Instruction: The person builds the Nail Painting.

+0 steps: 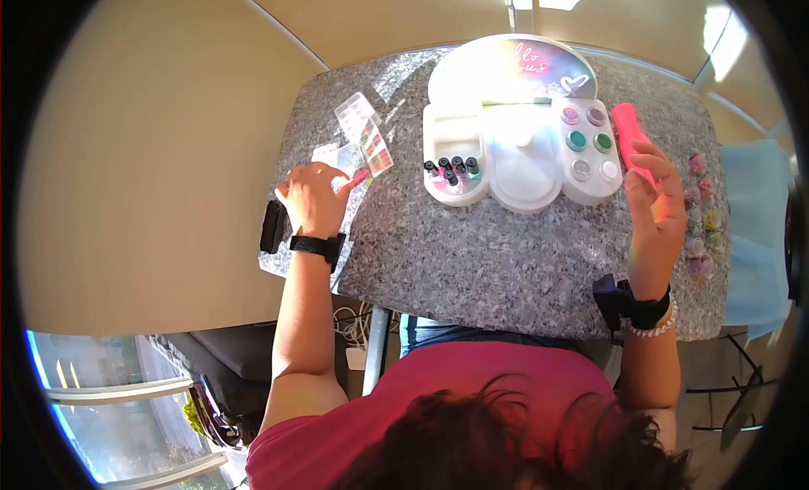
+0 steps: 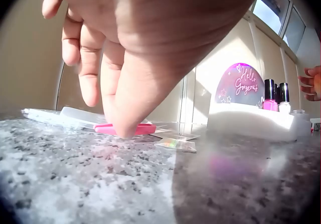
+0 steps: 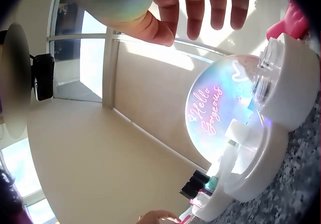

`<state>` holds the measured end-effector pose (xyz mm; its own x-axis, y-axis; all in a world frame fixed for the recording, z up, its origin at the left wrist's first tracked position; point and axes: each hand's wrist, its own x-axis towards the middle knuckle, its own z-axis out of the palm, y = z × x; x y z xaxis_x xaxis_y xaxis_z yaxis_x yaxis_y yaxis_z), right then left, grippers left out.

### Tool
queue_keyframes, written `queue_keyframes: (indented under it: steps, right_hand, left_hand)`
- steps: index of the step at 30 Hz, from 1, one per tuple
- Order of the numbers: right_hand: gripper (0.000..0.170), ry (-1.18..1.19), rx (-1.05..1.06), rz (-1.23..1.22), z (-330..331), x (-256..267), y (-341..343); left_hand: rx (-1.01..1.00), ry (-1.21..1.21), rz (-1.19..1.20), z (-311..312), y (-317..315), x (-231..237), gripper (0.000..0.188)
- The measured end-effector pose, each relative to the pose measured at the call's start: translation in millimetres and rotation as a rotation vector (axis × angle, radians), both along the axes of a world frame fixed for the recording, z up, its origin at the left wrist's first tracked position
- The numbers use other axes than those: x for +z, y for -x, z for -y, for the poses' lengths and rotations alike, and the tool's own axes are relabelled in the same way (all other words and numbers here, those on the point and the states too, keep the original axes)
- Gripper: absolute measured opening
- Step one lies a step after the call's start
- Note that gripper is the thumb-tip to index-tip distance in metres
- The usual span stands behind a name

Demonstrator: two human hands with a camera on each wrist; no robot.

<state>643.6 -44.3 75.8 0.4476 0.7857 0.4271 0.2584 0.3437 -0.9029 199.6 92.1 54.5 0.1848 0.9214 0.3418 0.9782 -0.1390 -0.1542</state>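
Observation:
My left hand (image 1: 313, 202) reaches down to the left side of the table. Its thumb and forefinger pinch a slim pink tool (image 2: 146, 129) close over the tabletop; the fingers hide its middle. Around that hand lie a clear plastic case (image 1: 357, 112), a sheet of small coloured stickers (image 1: 376, 148) and small shiny packets (image 2: 175, 144). My right hand (image 1: 661, 195) is raised at the right, fingers loosely bent and apart, holding nothing. In the head view it overlaps a long bright pink object (image 1: 629, 128) beside the white manicure stand (image 1: 522, 202).
The stand bears an oval "Hello Gorgeous" panel (image 1: 506, 69), several black-capped nail polish bottles (image 2: 270, 96) and round glitter pots (image 1: 575, 140). Small flower-like pieces (image 1: 698, 191) line the right edge, with a light blue cloth (image 1: 752, 229) beyond. A black object (image 1: 272, 226) lies at the left edge.

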Motion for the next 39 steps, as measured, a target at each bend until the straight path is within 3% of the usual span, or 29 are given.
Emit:
queue_keyframes:
  steps: [5, 6, 10, 12, 15, 18, 20, 21, 24, 25, 26, 28, 35, 39]
  right_hand:
    - [0.023, 0.023, 0.197, 0.269, -3.4, 27.8, 39.5]
    - [0.025, 0.043, 0.27, 0.251, -6.5, 32.9, 51.7]
    - [0.034, 0.13, 0.498, 0.233, -20.0, 33.6, 84.7]
    - [0.032, 0.153, 0.495, 0.268, -25.4, 28.0, 92.6]
    - [0.026, 0.209, 0.508, 0.372, -28.7, 24.8, 96.6]
    - [0.022, 0.252, 0.479, 0.279, -30.3, 20.1, 96.8]
    - [0.019, 0.279, 0.366, 0.303, -34.3, 16.2, 93.1]
    - [0.019, 0.282, 0.365, 0.304, -36.8, 15.2, 92.3]
    - [0.017, 0.303, 0.306, 0.426, -43.7, 10.5, 91.4]
    - [0.017, 0.313, 0.288, 0.538, -45.8, 6.7, 91.8]
    - [0.017, 0.32, 0.27, 0.65, -47.5, 2.9, 92.5]
    - [0.016, 0.301, 0.254, 0.686, -48.7, -5.4, 94.1]
    - [0.014, 0.181, 0.158, 0.799, -47.0, -8.0, 99.4]
    - [0.016, 0.305, 0.176, 0.859, -44.6, -4.3, 101.8]
  left_hand:
    - [-0.14, -0.155, 0.234, 33.0, -30.7, 31.0, 0.014]
    - [-0.208, -0.089, 0.385, 49.1, -51.1, 48.8, 0.011]
    - [-0.475, 0.152, 0.54, 91.8, -102.2, 74.6, 0.008]
    - [-0.534, 0.181, 0.566, 94.1, -111.9, 69.4, 0.007]
    - [-0.539, 0.143, 0.57, 88.5, -113.7, 58.4, 0.01]
    - [-0.539, 0.096, 0.535, 82.7, -110.7, 49.4, 0.019]
    - [-0.407, -0.037, 0.626, 77.7, -105.6, 42.8, 0.03]
    - [-0.359, 0.007, 0.63, 75.0, -102.0, 45.1, 0.042]
    - [-0.261, 0.138, 0.779, 65.7, -96.9, 24.5, 0.049]
    - [-0.246, 0.304, 0.875, 64.2, -94.8, 21.5, 0.055]
    - [-0.245, 0.302, 0.877, 63.9, -94.8, 17.9, 0.055]
    - [-0.272, 0.411, 0.961, 65.4, -96.2, 12.7, 0.059]
    - [-0.266, 0.403, 0.978, 72.5, -98.8, 12.2, 0.06]
    - [-0.278, 0.399, 0.993, 76.5, -101.3, 8.3, 0.059]
